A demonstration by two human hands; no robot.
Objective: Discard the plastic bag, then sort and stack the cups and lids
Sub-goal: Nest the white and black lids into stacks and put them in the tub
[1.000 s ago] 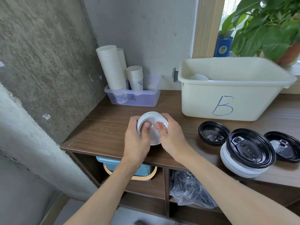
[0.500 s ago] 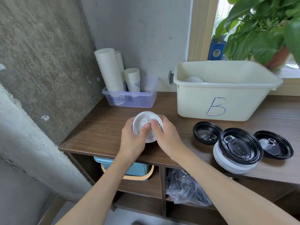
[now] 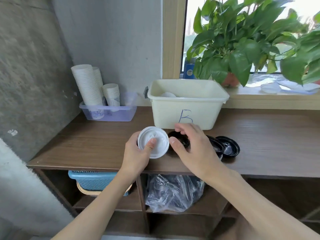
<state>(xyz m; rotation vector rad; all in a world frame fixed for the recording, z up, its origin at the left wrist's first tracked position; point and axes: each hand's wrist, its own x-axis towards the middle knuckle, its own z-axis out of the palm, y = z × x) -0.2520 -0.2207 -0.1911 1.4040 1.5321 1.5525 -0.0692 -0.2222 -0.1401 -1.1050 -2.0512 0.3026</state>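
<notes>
My left hand (image 3: 136, 153) holds a stack of white lids (image 3: 158, 144) over the wooden shelf top, thumb pressed on the uppermost lid. My right hand (image 3: 192, 148) has let go and hovers just right of the stack, fingers apart and empty. It covers part of the black lids (image 3: 228, 148) lying on the shelf top. Tall stacks of white paper cups (image 3: 88, 85) stand in a clear tray (image 3: 110, 115) at the back left. A clear plastic bag (image 3: 173, 193) sits in the lower shelf compartment.
A cream bin marked B (image 3: 187, 103) stands behind my hands with something white inside. A potted plant (image 3: 242, 49) overhangs the windowsill at right. A blue basket (image 3: 93, 181) sits under the shelf top at left. A concrete wall closes the left side.
My right hand has released the white lid stack and moved right, above the black lids. The left hand keeps the stack alone. The camera has tilted up and shifted right.
</notes>
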